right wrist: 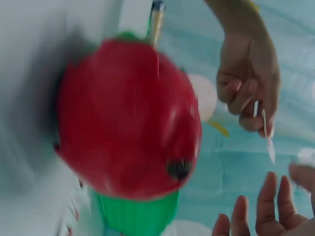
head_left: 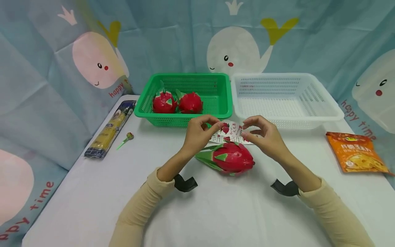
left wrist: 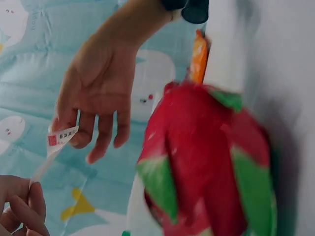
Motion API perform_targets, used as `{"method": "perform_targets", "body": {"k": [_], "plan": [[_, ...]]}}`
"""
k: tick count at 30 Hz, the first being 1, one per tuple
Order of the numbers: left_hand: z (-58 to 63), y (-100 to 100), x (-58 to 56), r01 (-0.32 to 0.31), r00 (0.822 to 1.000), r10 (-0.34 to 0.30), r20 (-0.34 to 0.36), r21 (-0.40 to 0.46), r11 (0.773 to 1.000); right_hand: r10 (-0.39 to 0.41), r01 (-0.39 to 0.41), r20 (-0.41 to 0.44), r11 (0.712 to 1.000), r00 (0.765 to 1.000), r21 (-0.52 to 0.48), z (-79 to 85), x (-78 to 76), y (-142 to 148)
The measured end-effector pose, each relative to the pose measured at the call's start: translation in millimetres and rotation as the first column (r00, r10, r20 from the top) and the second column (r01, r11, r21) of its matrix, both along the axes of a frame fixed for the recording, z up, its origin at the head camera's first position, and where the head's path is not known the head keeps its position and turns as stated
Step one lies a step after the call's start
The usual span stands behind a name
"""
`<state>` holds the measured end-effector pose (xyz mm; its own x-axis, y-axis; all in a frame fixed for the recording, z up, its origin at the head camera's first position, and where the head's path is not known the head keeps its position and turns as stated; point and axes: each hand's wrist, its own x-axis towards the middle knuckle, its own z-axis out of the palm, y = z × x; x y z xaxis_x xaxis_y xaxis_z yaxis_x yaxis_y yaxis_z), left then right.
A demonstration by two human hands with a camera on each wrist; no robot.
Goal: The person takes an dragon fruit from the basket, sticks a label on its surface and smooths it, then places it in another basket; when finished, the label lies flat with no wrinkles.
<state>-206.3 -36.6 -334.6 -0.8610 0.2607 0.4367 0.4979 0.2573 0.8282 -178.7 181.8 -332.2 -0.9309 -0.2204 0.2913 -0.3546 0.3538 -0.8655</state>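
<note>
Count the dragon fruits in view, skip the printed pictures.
3: a left dragon fruit and a right dragon fruit in the green basket; a third dragon fruit on the white table. No sign of hidden ones.

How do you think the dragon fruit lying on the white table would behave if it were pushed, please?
The dragon fruit would probably roll, given its rounded body. Its long green scales at one end may make it swerve. Looking smooth and shiny, it might feel slippery.
</note>
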Motion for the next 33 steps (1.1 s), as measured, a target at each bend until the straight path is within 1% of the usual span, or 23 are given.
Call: {"method": "perform_targets", "body": {"k": [2,4,5,7,10,11,12,14,15,16,17,18,19,21,23,24,26,27,29,30,31,33], "plan": [[-5.8,0,4.5,0.027,0.997,-0.031,0.064,0.068,0.997,0.0,0.003,0.033,0.997,0.999,-0.071,-4.5,5.1,0],[-10.6,3,11.8,0.051,0.989,-0.064,0.135,0.097,0.994,0.006,0.004,0.083,0.993,0.997,-0.12,-7.4,8.0,2],[-13.1,4,15.6,0.062,0.984,-0.078,0.161,0.102,0.993,0.008,0.005,0.105,0.993,0.994,-0.121,-8.6,8.8,4],[-18.5,6,23.2,0.087,0.971,-0.108,0.213,0.105,0.991,0.017,-0.001,0.155,0.994,0.988,-0.106,-11.5,10.1,10],[-28.1,11,33.4,0.124,0.951,-0.142,0.274,0.083,0.989,0.049,-0.039,0.225,0.998,0.973,-0.046,-18.5,10.9,20],[-31.9,12,36.0,0.132,0.949,-0.143,0.28,0.061,0.989,0.06,-0.057,0.243,0.998,0.968,-0.022,-21.5,10.7,23],[-35.0,13,38.7,0.13,0.951,-0.131,0.28,0.023,0.991,0.072,-0.074,0.259,0.997,0.963,-0.001,-24.5,10.3,26],[-40.9,16,42.6,0.103,0.967,-0.079,0.241,-0.089,0.991,0.095,-0.107,0.281,0.994,0.955,0.029,-30.5,8.5,31],[-43.1,17,44.0,0.08,0.977,-0.048,0.208,-0.15,0.985,0.104,-0.12,0.289,0.992,0.952,0.036,-33.2,7.3,32],[-44.8,18,44.9,0.053,0.985,-0.017,0.171,-0.211,0.976,0.112,-0.13,0.293,0.991,0.949,0.043,-35.8,5.9,34],[-46.1,19,45.3,0.012,0.992,0.022,0.123,-0.271,0.963,0.116,-0.136,0.294,0.99,0.949,0.047,-38.1,4.4,34],[-46.3,20,45.6,-0.023,0.995,0.051,0.081,-0.319,0.947,0.117,-0.138,0.295,0.989,0.948,0.051,-40.2,3.1,35],[-46.9,21,45.4,-0.051,0.997,0.07,0.04,-0.359,0.932,0.114,-0.137,0.294,0.989,0.949,0.056,-42.6,1.9,35],[-46.8,22,45.0,-0.09,0.996,0.088,-0.024,-0.409,0.908,0.106,-0.128,0.296,0.99,0.949,0.058,-46.9,0.3,34],[-48.0,23,44.6,-0.136,0.99,0.103,-0.099,-0.441,0.887,0.091,-0.116,0.297,0.991,0.95,0.065,-51.6,-0.4,33],[-48.7,23,44.6,-0.158,0.984,0.103,-0.145,-0.444,0.882,0.088,-0.111,0.297,0.992,0.951,0.062,-53.8,-0.4,32],[-51.2,25,44.4,-0.178,0.967,0.074,-0.244,-0.44,0.88,0.094,-0.107,0.288,0.994,0.953,0.031,-57.7,-0.1,30],[-53.0,25,44.1,-0.184,0.954,0.055,-0.294,-0.433,0.882,0.097,-0.104,0.276,0.994,0.956,0.012,-59.6,0.1,30],[-56.6,27,43.0,-0.167,0.928,-0.003,-0.371,-0.424,0.89,0.126,-0.119,0.247,0.992,0.961,-0.044,-62.7,0.6,30],[-58.5,28,42.2,-0.147,0.918,-0.036,-0.394,-0.425,0.893,0.153,-0.14,0.234,0.988,0.96,-0.072,-64.2,0.9,30],[-60.4,27,41.4,-0.125,0.914,-0.062,-0.4,-0.425,0.897,0.187,-0.169,0.233,0.981,0.954,-0.093,-66.0,1.1,30],[-63.9,26,39.9,-0.097,0.918,-0.084,-0.388,-0.424,0.9,0.253,-0.223,0.26,0.965,0.932,-0.14,-69.8,1.7,30]]}}
